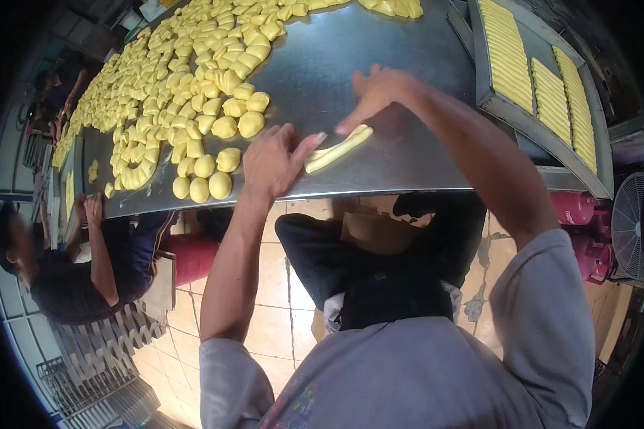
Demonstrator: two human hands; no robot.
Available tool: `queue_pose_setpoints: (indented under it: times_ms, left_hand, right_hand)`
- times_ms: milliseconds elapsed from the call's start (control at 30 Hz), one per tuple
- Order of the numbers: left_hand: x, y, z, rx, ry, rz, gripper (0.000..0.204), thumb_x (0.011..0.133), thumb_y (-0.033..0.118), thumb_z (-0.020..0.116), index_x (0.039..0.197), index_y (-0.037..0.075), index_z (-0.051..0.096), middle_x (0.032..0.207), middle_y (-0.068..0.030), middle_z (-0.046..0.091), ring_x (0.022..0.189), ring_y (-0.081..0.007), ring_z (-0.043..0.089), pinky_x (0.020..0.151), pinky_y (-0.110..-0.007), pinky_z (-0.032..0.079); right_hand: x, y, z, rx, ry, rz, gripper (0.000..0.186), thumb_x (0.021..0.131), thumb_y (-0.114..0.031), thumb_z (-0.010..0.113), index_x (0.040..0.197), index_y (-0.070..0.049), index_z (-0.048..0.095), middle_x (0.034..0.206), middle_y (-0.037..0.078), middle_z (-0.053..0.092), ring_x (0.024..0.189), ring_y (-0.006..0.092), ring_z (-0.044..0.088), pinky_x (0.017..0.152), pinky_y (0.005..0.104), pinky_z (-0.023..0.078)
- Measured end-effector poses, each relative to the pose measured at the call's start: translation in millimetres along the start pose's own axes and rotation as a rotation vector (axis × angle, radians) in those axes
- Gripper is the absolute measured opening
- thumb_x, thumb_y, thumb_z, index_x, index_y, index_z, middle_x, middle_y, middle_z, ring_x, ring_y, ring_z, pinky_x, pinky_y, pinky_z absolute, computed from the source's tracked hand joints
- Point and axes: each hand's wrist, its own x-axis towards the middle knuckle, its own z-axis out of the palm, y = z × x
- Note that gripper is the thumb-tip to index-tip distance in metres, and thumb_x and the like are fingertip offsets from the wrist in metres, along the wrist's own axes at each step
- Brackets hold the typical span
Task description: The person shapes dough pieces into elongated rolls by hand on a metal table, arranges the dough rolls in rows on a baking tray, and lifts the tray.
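A yellow rolled length of dough (345,151) lies slantwise on the metal table (322,64) near its front edge. Next to its left end is my left hand (273,159), the thumb stretched toward the dough and apart from the fingers. My right hand (381,94) is over the table just beyond the roll, fingers spread and thumb pointing down at its far end. Neither hand grips the dough; whether the thumbs touch it I cannot tell. Round dough balls (220,185) sit left of my left hand, with many cut dough pieces (193,79) behind them.
At the right, a metal tray (484,64) holds rows of shaped dough strips (506,50). Pink gas cylinders (574,209) and a fan (628,225) stand on the right below the table. A co-worker (71,264) sits at the left, hands by the table's edge.
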Motion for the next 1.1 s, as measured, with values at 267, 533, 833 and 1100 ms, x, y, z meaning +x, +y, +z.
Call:
queue_pose_setpoints:
  times_ms: [267,533,833,1100]
  left_hand:
    - [0.6,2.2,3.1,-0.063,0.04,-0.053,0.059,0.072,0.059,0.069,0.086,0.003,0.06,0.074,-0.0131,0.063,0.068,-0.0284,0.061,0.065,-0.039,0.048]
    - [-0.7,0.8,-3.1,-0.109,0.09,-0.07,0.051,0.071,0.05,0.074,0.082,0.003,0.06,0.071,-0.0113,0.061,0.065,-0.0255,0.059,0.062,-0.037,0.047]
    - [-31.0,-0.4,9.0,-0.164,0.139,0.077,0.03,0.083,0.028,0.066,0.1,0.003,0.062,0.092,-0.0142,0.059,0.089,-0.0321,0.057,0.078,-0.04,0.046]
    - [7.6,2.7,-19.9,-0.234,-0.104,0.147,0.019,0.084,0.013,0.061,0.098,0.0,0.058,0.096,-0.0169,0.058,0.095,-0.0337,0.055,0.085,-0.04,0.044]
  right_hand:
    - [-12.8,10.4,0.8,0.138,0.085,-0.166,0.104,0.053,-0.068,0.074,0.13,-0.006,0.04,0.129,0.019,0.037,0.127,0.0346,0.028,0.094,0.0554,0.031]
    - [-1.9,21.4,18.1,0.279,0.296,-0.21,0.08,0.062,-0.064,0.07,0.116,-0.009,0.049,0.122,0.018,0.041,0.121,0.0341,0.032,0.094,0.0522,0.027]
    - [-12.0,27.1,39.9,0.437,0.494,-0.277,0.044,0.078,-0.035,0.067,0.109,-0.005,0.056,0.117,0.022,0.048,0.114,0.038,0.043,0.091,0.0534,0.035]
    - [-26.1,20.2,20.6,0.492,0.613,-0.685,0.016,0.071,-0.002,0.062,0.086,0.0,0.061,0.089,0.015,0.057,0.089,0.0346,0.057,0.078,0.0415,0.046]
